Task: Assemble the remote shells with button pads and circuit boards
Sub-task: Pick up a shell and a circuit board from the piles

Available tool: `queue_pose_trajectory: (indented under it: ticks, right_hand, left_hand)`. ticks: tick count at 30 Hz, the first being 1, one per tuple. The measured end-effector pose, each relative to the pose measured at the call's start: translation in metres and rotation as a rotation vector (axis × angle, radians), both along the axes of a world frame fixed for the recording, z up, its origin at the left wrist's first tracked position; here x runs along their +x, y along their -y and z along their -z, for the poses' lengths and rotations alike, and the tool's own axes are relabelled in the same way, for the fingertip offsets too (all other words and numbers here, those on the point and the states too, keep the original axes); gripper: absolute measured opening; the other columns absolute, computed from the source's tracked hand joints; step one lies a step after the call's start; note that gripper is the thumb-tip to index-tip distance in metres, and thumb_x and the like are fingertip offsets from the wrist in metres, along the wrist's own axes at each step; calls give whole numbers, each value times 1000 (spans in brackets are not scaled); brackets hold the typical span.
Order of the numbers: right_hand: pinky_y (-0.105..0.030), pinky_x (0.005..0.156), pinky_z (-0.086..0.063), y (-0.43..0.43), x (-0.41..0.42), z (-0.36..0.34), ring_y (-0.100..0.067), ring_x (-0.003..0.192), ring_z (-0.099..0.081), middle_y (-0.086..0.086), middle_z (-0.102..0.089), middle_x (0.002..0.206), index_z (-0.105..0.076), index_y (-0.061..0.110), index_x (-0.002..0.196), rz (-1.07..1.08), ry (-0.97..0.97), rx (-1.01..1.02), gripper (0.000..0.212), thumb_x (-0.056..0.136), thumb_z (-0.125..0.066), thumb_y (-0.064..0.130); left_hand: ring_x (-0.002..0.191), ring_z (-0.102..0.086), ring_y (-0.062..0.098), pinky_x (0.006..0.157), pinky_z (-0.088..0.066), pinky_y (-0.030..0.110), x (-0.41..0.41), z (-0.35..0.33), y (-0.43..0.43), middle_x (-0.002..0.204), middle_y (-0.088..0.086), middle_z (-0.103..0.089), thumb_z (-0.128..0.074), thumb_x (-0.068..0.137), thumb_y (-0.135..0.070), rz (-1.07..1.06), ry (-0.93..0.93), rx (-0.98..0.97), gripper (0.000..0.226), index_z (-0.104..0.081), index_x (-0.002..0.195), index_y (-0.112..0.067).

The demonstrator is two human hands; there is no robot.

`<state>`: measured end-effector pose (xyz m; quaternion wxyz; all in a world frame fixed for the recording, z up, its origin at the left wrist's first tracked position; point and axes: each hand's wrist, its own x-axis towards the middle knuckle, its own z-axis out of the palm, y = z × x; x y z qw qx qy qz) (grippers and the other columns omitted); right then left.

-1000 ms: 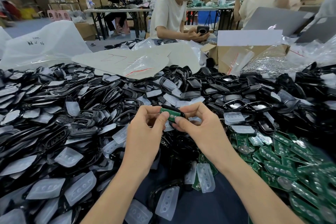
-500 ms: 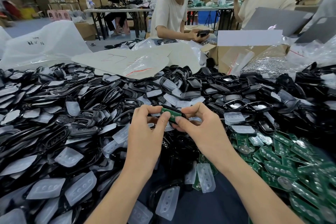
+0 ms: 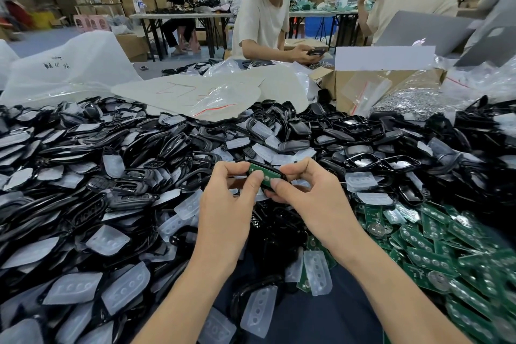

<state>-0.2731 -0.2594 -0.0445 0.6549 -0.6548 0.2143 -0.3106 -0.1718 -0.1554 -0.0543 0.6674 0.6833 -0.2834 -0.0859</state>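
One black shell (image 3: 273, 170), green board (image 3: 258, 173) inside, between left hand (image 3: 223, 212) and right hand (image 3: 315, 201).

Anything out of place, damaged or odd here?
Nothing stands out. Left hand and right hand grip a black shell with a green circuit board in it; loose shells, button pads and boards lie heaped around.

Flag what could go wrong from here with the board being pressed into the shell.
Left hand and right hand press the circuit board with thumbs close together; it may seat tilted in the black shell.
Loose button pads lie around, but none shows under the board; one may be missing.
A slip would drop the piece into the pile of shells below.
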Motion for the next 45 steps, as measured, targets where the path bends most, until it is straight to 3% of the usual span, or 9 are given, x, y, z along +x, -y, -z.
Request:
queue_pose_trajectory:
  ticks: [8, 15, 21, 24, 26, 29, 36, 42, 45]
  right_hand:
    - [-22, 78, -60, 1, 0, 1, -20, 81, -78, -14, -72, 106, -63, 18, 97, -4, -14, -3, 15, 92, -74, 9]
    - [-15, 71, -56, 0, 0, -1, -19, 80, -78, -15, -69, 107, -63, 16, 100, -5, -13, 8, 15, 92, -73, 7]
    - [-16, 71, -56, 1, 0, 0, -17, 79, -77, 6, -73, 88, -64, 21, 106, -18, -12, 6, 20, 92, -75, 14]
    - [-17, 68, -56, 3, 1, 0, -18, 75, -76, 9, -72, 81, -68, 14, 106, -6, 25, 37, 18, 90, -75, 8]
    - [-18, 68, -57, 3, 1, 0, -17, 72, -75, 5, -72, 82, -69, 10, 107, 1, 56, 69, 19, 89, -75, 6]
    - [-19, 69, -57, 3, 1, 2, -18, 73, -76, 2, -73, 87, -69, 9, 107, -4, 71, 92, 20, 89, -76, 7]
    - [-21, 73, -59, 7, 1, 4, -21, 79, -78, 11, -75, 89, -66, 11, 105, -40, 54, 56, 16, 92, -74, 8]
    - [-20, 70, -58, 8, 1, 8, -16, 81, -77, 3, -74, 94, -66, 24, 103, -72, 6, -53, 13, 95, -71, 14]
    - [-30, 77, -61, 7, 1, 10, -15, 86, -75, 5, -75, 95, -70, 31, 103, -62, -28, -143, 14, 92, -75, 24]
  left_hand:
    - [99, -64, 1, 89, -57, 44, -2, 0, 0, 99, -17, -68, -71, 93, -32, -5, 2, -11, 13, -60, 100, -33]
    - [92, -66, 9, 86, -57, 44, 0, -2, 0, 93, -15, -65, -71, 93, -25, 24, -35, -37, 34, -52, 116, -41]
    - [96, -66, 16, 88, -56, 44, 0, -2, 1, 104, -5, -68, -69, 95, -27, 52, 36, 11, 24, -67, 118, -35]
    - [89, -68, 14, 80, -57, 30, -1, 0, 1, 99, -7, -70, -68, 95, -27, 86, 14, -8, 21, -67, 116, -32]
    - [78, -68, 9, 71, -55, 21, -2, 2, 2, 92, -8, -72, -67, 96, -28, 129, -31, -34, 18, -66, 114, -27]
    - [69, -65, 8, 67, -54, 20, -2, 2, 3, 81, -6, -70, -66, 96, -27, 160, -47, -62, 10, -65, 106, -25]
    - [61, -62, 3, 61, -50, 14, 4, -1, 0, 68, -8, -66, -67, 95, -23, 179, -34, -99, 2, -68, 97, -24]
    - [67, -64, 8, 66, -54, 24, 9, 2, -3, 74, -7, -70, -68, 95, -29, 159, 43, -39, 10, -74, 96, -36]
    - [69, -67, 5, 67, -53, 18, 10, 2, -6, 81, -10, -73, -66, 96, -28, 173, 93, -7, 15, -75, 104, -37]
